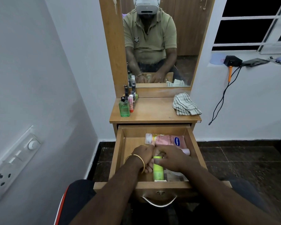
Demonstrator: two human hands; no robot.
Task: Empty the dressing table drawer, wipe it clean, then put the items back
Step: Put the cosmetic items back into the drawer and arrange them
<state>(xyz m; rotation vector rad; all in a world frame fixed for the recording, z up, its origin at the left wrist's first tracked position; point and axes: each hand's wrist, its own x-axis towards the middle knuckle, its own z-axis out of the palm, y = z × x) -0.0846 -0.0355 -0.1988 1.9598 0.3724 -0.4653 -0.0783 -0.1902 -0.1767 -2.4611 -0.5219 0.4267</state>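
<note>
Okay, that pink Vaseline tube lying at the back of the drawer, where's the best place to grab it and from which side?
Probably from above, across its middle. The pink Vaseline tube lies flat on its side along the back wall of the drawer, cap pointing left, and its body there is wide and clear of both hands.

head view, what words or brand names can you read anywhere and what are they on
"Vaseline" on the blue oval logo of the pink tube lying at the back of the drawer.
"DG" or close to it, on the green bottle on the tabletop; not sharp enough to be sure.
Other print along the pink tube: partly hidden and blurred, unreadable.
Lime green tube and the small bottles: print too small to read.
</note>
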